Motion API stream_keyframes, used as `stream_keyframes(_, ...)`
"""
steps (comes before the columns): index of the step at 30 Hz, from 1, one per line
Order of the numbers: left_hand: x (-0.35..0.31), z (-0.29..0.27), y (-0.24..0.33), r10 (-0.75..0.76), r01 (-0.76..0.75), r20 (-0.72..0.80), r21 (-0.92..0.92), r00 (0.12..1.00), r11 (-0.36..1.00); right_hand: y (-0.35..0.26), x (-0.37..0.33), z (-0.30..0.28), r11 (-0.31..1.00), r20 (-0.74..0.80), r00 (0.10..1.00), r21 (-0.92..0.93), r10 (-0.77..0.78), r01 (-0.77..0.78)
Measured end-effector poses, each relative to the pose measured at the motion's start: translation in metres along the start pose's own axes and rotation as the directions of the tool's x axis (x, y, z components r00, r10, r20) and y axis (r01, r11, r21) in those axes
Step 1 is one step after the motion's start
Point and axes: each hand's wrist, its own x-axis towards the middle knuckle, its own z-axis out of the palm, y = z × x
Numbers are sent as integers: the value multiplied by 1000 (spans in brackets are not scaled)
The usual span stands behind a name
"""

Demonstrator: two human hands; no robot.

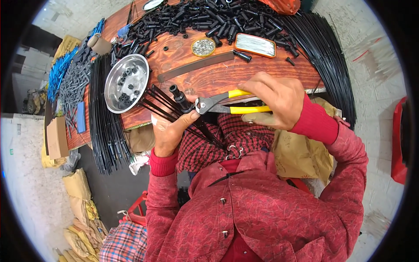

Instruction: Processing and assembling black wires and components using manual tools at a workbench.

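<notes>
My left hand [168, 133] is closed around a bundle of thin black rods [160, 105] that fan out toward the table. A black tubular fitting [179, 97] stands up among them, beside my thumb. My right hand [279, 98] grips a pair of cutting pliers [251, 110] by its yellow handles, which are spread apart. The metal jaws meet the work at my left thumb, close against the fitting; what lies between them is too small to make out. A steel bowl [110, 83] with small black rings sits on the table, left of the rods.
A large pile of black tubular fittings [209, 19] covers the table's far side. Before it lie a round dish of silver bits [203, 46], a tray of thin pins [255, 45] and a flat metal bar [196, 66]. Black rods [327, 56] hang over the right edge.
</notes>
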Motion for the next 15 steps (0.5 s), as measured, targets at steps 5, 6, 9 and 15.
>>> stream_keyframes(5,-1,-4,8,-2,-1,63,47,998,999,1,0,-15,367,766,581,474,276,-800)
stream_keyframes(6,-2,-6,10,-41,34,111,59,993,998,6,2,-13,200,868,459,424,187,-883)
stream_keyframes(9,0,-4,10,-52,49,140,31,989,998,13,1,1,209,889,426,390,169,-897)
stream_keyframes(15,2,0,5,-23,23,23,18,999,1000,17,-4,7,737,566,802,458,190,-498)
